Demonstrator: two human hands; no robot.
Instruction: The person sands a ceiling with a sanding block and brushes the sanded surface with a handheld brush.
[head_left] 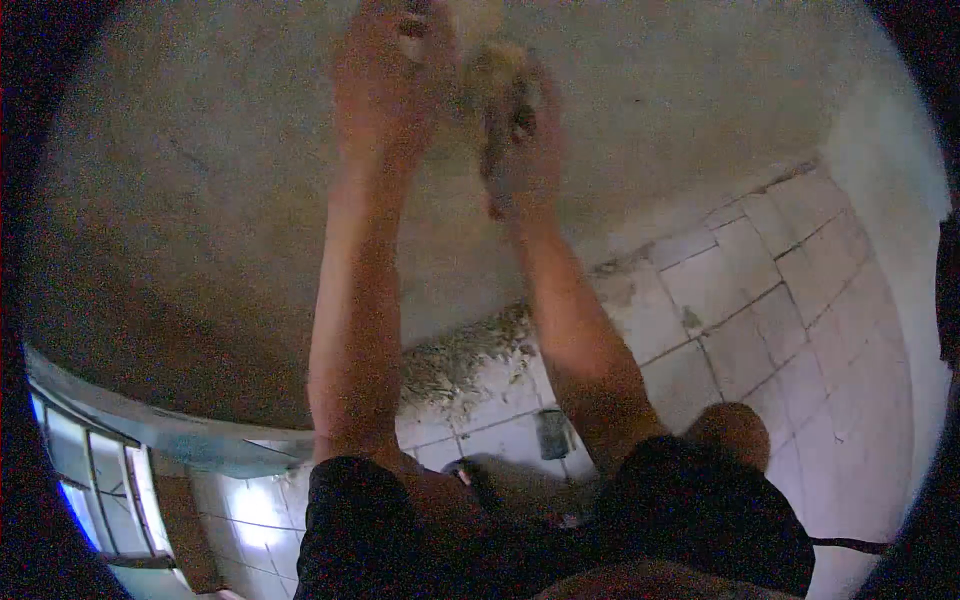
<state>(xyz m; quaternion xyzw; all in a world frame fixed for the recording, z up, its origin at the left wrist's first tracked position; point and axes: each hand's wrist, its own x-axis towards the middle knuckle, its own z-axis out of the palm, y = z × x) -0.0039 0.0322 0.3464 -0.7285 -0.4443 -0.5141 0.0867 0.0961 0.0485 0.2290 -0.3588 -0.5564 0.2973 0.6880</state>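
Both my arms reach up and forward to a grey, rough plastered wall [250, 230]. My left hand [390, 75] is at the top edge of the view, its fingers curled around something with a dark and a white patch; blur and the frame edge hide what it is. Beside it, my right hand [525, 140] is closed on a dark, blurred thing. A pale yellowish patch [497, 65] shows just above the right hand's fingers, at the wall. Whether it is part of a held thing or of the wall, I cannot tell.
Crumbled debris [455, 370] lies along the foot of the wall on the white tiled floor [720, 300]. A small grey container [553, 435] stands between my arms, near my legs. A barred window [105, 480] is at the lower left. A dark cable [850, 545] runs at the lower right.
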